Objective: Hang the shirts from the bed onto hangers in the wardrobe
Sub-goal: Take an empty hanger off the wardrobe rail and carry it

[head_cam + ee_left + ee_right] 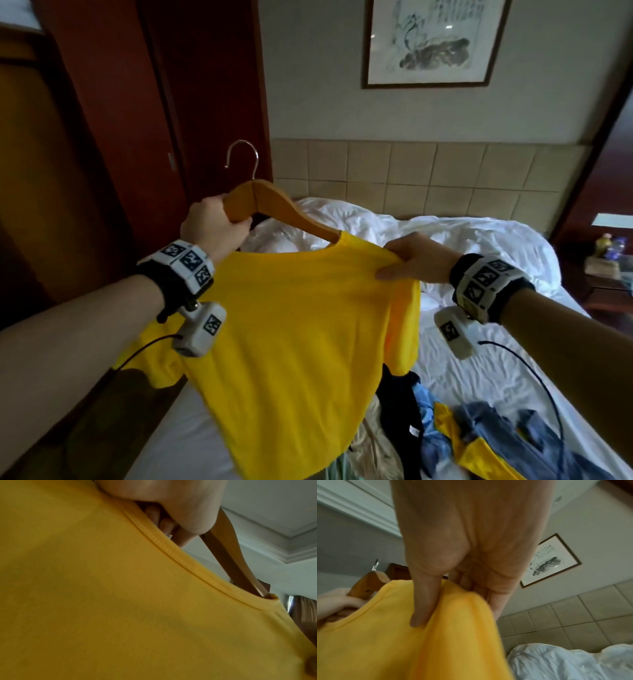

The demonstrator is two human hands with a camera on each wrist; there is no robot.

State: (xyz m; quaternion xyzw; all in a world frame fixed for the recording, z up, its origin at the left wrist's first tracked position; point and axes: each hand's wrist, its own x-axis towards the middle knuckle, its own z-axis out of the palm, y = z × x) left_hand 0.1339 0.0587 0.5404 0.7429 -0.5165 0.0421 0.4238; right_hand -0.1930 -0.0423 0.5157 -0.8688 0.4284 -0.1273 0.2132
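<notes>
A yellow shirt (294,329) hangs in the air over the bed (479,342). A wooden hanger (274,205) with a metal hook (241,150) has its right arm pushed inside the shirt's neck opening. My left hand (214,222) grips the hanger's left arm, clear of the collar (180,555). My right hand (407,257) pinches the shirt's right shoulder, thumb (423,601) on the front of the cloth. The hanger arm (228,550) enters the neck hole in the left wrist view.
A pile of several garments (479,435), blue, black and yellow, lies on the white sheet at the lower right. Dark wooden wardrobe doors (171,102) stand to the left. A padded headboard (428,178), a framed picture (431,41) and a nightstand (606,267) are behind.
</notes>
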